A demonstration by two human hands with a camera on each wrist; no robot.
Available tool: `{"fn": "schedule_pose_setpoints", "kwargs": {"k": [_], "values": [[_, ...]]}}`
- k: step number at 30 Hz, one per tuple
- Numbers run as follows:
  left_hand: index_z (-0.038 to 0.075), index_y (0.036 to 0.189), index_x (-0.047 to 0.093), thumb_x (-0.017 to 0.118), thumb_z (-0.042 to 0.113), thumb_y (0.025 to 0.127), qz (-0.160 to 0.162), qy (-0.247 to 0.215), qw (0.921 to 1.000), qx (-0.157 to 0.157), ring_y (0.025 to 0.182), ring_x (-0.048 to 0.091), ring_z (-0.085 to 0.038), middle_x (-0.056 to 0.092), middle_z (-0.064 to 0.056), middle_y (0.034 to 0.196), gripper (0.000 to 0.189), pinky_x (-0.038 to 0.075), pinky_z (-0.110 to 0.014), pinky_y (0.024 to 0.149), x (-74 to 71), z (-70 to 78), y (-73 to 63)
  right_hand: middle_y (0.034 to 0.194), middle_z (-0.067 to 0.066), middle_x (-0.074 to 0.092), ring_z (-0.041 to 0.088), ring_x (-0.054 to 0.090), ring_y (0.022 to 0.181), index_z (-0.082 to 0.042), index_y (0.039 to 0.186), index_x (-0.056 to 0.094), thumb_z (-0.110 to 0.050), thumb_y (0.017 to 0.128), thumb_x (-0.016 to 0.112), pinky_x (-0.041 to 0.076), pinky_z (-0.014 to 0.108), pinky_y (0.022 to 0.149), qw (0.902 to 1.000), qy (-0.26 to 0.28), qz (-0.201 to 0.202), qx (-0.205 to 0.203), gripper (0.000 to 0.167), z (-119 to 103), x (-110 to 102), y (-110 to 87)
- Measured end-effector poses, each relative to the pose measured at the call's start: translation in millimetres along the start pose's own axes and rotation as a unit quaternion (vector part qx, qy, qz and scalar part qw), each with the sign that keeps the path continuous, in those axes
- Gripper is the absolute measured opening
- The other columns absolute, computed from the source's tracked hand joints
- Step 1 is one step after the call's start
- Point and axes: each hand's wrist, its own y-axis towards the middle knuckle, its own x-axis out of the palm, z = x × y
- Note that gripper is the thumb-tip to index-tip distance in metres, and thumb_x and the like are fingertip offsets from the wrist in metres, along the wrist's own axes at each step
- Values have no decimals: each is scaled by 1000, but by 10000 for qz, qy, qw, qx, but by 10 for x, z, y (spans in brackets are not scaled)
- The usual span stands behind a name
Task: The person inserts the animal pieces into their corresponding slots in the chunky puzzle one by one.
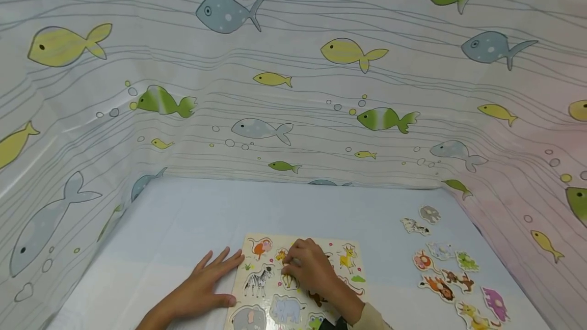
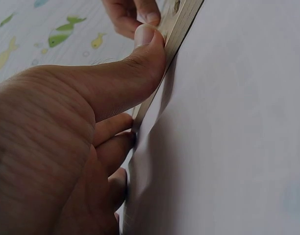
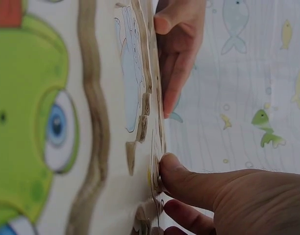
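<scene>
A wooden animal puzzle board (image 1: 270, 297) lies on the table at the front middle. My left hand (image 1: 202, 286) rests at its left edge, fingers spread and fairly straight, thumb touching the side. My right hand (image 1: 314, 269) pinches a giraffe puzzle piece (image 1: 290, 282) over the giraffe's spot on the board; the fingers cover its middle. Around it on the board show a zebra (image 1: 259, 281), a monkey (image 1: 260, 248) and a blue elephant (image 1: 287, 309). In the right wrist view a frog picture (image 3: 27, 122) fills the left side, and the right thumb (image 3: 177, 171) meets the board's surface.
Several loose animal pieces lie on the table at the right, among them a lion (image 1: 437, 287), a purple hippo-like piece (image 1: 495, 303), a frog (image 1: 467, 261), a zebra (image 1: 415, 226) and a grey elephant (image 1: 429, 213). A fish-patterned sheet (image 1: 312, 101) stands around the table.
</scene>
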Motion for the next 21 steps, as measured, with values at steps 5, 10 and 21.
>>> {"fn": "schedule_pose_setpoints", "kwargs": {"k": [5,10,21], "values": [[11,146,51,72,56,78,67,-7,10000,72,141,33,-51,49,-14,152,85,-20,-4,111,2,-1,4,93,-5,65,8,54,83,-19,89,76,-27,79,84,50,19,70,9999,-63,31,-98,15,-9,-13,-8],[13,146,51,72,55,78,153,129,9996,176,139,35,-50,50,-13,151,83,-20,-5,111,20,-20,2,98,-7,63,9,54,87,-20,95,76,-31,80,83,50,21,73,9998,-92,-134,70,20,-18,-9,-18],[11,144,53,73,54,79,505,317,9965,581,143,0,17,54,-14,148,81,-16,-6,115,43,-36,-6,111,5,60,15,57,94,-15,119,68,-41,96,65,50,27,77,9779,1710,-309,1166,35,48,-362,35]]}}
